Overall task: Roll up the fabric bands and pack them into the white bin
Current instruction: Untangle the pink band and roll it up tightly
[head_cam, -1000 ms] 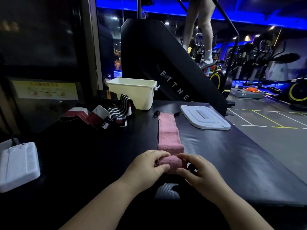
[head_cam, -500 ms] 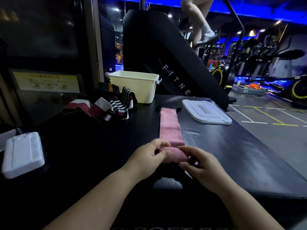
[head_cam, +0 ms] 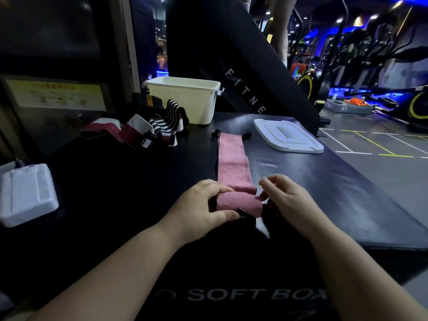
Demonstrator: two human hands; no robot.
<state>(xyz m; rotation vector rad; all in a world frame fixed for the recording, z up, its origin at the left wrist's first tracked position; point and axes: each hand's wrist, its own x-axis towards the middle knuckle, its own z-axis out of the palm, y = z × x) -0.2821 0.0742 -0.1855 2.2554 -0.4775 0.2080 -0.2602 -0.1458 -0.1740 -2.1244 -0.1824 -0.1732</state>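
Gripping the roll (head_cam: 238,201) at the near end of the pink fabric band (head_cam: 232,165), the left hand (head_cam: 203,205) has its thumb under the roll's near side and its fingers curled over the top; the right hand (head_cam: 289,200) sits at the roll's right end with loosely bent fingers, fingertips touching the fabric, one finger lifted; its thumb is hidden, so I cannot tell whether it pinches the roll; the unrolled part of the band lies flat on the black padded counter (head_cam: 335,181), running straight from the roll toward the far edge; the white bin (head_cam: 185,100) stands upright and open at the far edge, left of the band's far end and apart from it; a pile of striped bands (head_cam: 162,128) lies just beside the bin, on its left and nearer side; a white lid (head_cam: 287,137) lies flat near the far right corner, apart from the band; a white block (head_cam: 25,193) rests at the left edge, well apart from the hands.
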